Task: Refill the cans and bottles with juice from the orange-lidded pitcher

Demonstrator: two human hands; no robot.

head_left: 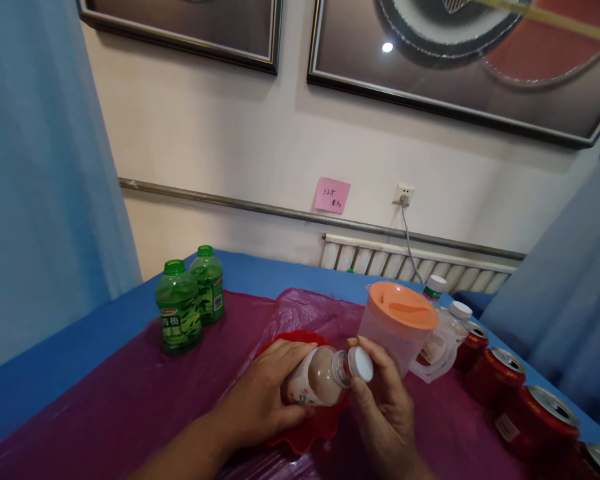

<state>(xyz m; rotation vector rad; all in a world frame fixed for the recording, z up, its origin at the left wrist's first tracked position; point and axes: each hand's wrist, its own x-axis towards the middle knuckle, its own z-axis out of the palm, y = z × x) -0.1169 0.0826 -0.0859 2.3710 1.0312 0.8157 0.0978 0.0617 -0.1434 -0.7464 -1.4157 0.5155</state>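
Note:
My left hand [265, 393] is wrapped round the body of a clear plastic bottle [326, 377] with a pale cloudy drink and a printed label. The bottle tilts to the right above a red scalloped bowl [300, 437], which is partly hidden by my hands. At the bottle's mouth, my right hand [385, 400] pinches the white cap [361, 365] between thumb and fingers. The cap sits at the neck; I cannot tell whether it is loose. Just behind my right hand stands a translucent pitcher [387, 337] with an orange lid [403, 305].
Two green capless bottles [179, 313] stand at the left. Several red cans [495, 377] line the right edge, near white-capped bottles [460, 313] beside the pitcher. Purple plastic sheeting [180, 400] covers part of the blue table [260, 267]. Blue curtains [45, 147] hang at both sides.

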